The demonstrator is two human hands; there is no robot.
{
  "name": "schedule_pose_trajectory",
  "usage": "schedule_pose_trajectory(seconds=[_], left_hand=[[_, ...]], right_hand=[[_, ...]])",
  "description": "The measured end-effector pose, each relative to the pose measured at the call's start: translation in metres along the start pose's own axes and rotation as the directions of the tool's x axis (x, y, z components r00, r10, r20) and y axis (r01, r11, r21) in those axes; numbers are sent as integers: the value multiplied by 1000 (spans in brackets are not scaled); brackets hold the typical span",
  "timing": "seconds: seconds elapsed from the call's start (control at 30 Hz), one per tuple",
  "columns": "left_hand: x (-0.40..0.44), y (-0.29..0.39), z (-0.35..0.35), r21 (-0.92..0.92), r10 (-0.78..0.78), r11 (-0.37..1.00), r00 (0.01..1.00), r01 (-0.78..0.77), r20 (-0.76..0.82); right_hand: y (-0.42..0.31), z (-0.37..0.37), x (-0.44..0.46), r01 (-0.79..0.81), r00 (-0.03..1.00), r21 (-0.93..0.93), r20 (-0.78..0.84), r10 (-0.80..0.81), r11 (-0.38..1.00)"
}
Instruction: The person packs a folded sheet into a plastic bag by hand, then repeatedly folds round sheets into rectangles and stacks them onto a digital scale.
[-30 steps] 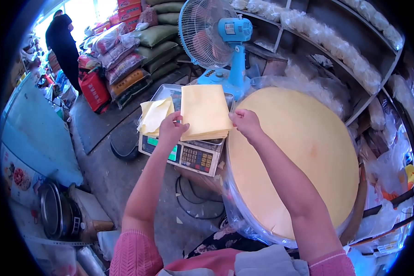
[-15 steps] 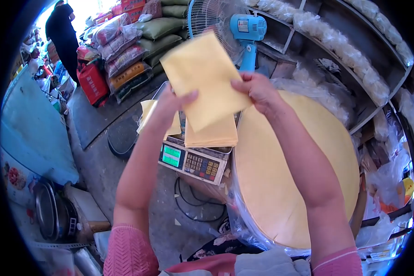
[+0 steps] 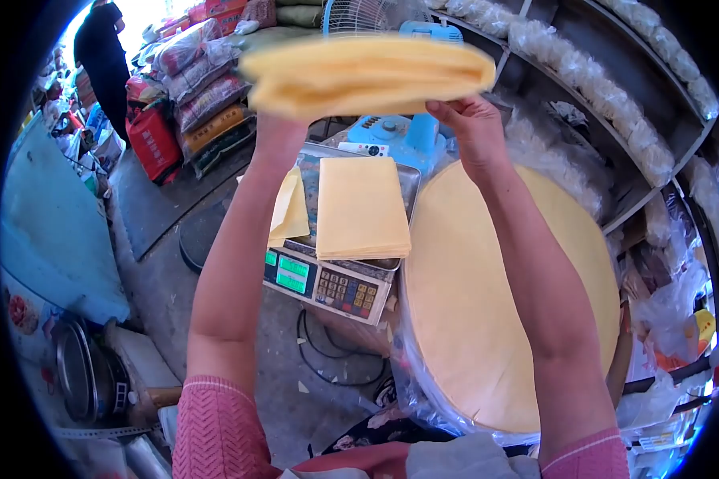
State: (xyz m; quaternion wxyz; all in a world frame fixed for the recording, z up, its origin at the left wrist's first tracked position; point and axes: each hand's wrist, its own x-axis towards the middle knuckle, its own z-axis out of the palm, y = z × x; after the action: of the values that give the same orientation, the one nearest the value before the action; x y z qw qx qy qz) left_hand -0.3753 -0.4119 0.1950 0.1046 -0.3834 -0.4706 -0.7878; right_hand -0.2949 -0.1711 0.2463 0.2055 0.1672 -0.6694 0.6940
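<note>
A folded, pale yellow sheet (image 3: 367, 76), blurred by motion, is raised above the scale and seen nearly edge-on. My left hand (image 3: 281, 132) grips its left end, with the fingers hidden by the sheet. At the lower right edge, my right hand (image 3: 473, 132) pinches it between thumb and fingers. Below lies a neat rectangular stack of similar folded sheets (image 3: 362, 207) on the metal pan of a digital scale (image 3: 327, 286) with lit green displays. Loose folded pieces (image 3: 291, 209) rest at the pan's left side. A large round stack of flat yellow sheets (image 3: 511, 319) lies to the right in clear plastic.
A blue fan (image 3: 403, 140) stands behind the scale, partly covered by the raised sheet. Shelves (image 3: 591, 80) with plastic-wrapped goods curve along the right. Filled sacks (image 3: 208, 104) are piled at the back left, near a person in black (image 3: 101, 64). A cable (image 3: 327, 367) lies on the floor.
Both hands have lifted the folded sheet up and away from the stack. It has turned from face-on to nearly edge-on, uncovering the stack on the scale.
</note>
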Motion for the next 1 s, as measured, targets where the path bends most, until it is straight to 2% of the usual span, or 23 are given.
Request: schedule_pose_trajectory(seconds=[0.03,0.07,0.17,0.2,0.23,0.3,0.33,0.37,0.4,0.43,0.47,0.5,0.53,0.6,0.63,0.7,0.73,0.8,0.87,0.9,0.93,1.0], left_hand=[[-1,14,15,486,-12,873,998,40,-60],[-3,14,24,306,41,952,989,4,-141],[-11,11,16,536,18,842,991,58,-136],[-19,3,7,-19,-115,993,993,115,-7],[7,-7,-1,259,322,853,847,-453,422],[-13,-12,-2,651,165,683,939,-330,302],[-17,-24,-5,696,166,630,936,-343,311],[-23,-33,-9,773,149,514,926,-372,347],[-29,-38,-9,822,174,444,935,-355,310],[-36,-42,-7,866,203,373,940,-334,275],[-48,-49,-6,835,181,530,982,-148,59],[-60,-44,-5,764,10,631,984,133,-180],[-73,-60,-18,639,-62,722,946,263,-319],[-103,-60,-11,261,-344,826,813,500,-469],[-112,-41,6,178,-472,785,759,593,-449],[-131,-32,20,-31,-568,797,732,603,-376],[-137,-32,24,-24,-578,785,718,620,-388],[-145,-32,30,-7,-595,761,692,649,-409],[-149,-28,37,59,-571,767,722,638,-391],[-150,-28,40,92,-560,770,738,632,-377],[-150,-27,40,49,-583,766,724,641,-369],[-158,-38,37,177,-503,782,772,598,-389]], right_hand=[[4,-1,-1,-17,1000,-27,24,17,999],[7,-2,-3,-40,999,-100,17,42,994],[19,-10,-9,-179,984,-161,-33,176,971],[9,-1,-23,-335,935,37,-114,337,942],[8,-11,-30,-422,906,329,142,398,844],[35,-27,-21,-705,666,503,227,710,500],[44,-24,-26,-672,710,440,155,687,595],[54,-17,-36,-633,753,368,87,652,681],[63,-11,-44,-586,795,288,23,606,757],[76,-7,-47,-578,794,283,-20,608,765],[91,-3,-49,-570,792,278,-64,607,773],[101,0,-51,-561,789,274,-109,605,781],[108,5,-55,-570,782,248,-127,610,783],[118,14,-68,-597,765,192,-159,625,779],[119,17,-71,-579,779,168,-175,602,798],[119,22,-78,-547,802,119,-208,559,829],[120,24,-82,-533,811,95,-226,540,841],[120,19,-86,-513,858,-231,-169,485,827],[115,19,-89,-420,901,-538,-148,408,731],[104,28,-95,-363,922,-672,-157,355,645],[98,36,-101,-302,941,-787,-154,302,538],[99,50,-115,-352,919,-828,-217,329,436]])
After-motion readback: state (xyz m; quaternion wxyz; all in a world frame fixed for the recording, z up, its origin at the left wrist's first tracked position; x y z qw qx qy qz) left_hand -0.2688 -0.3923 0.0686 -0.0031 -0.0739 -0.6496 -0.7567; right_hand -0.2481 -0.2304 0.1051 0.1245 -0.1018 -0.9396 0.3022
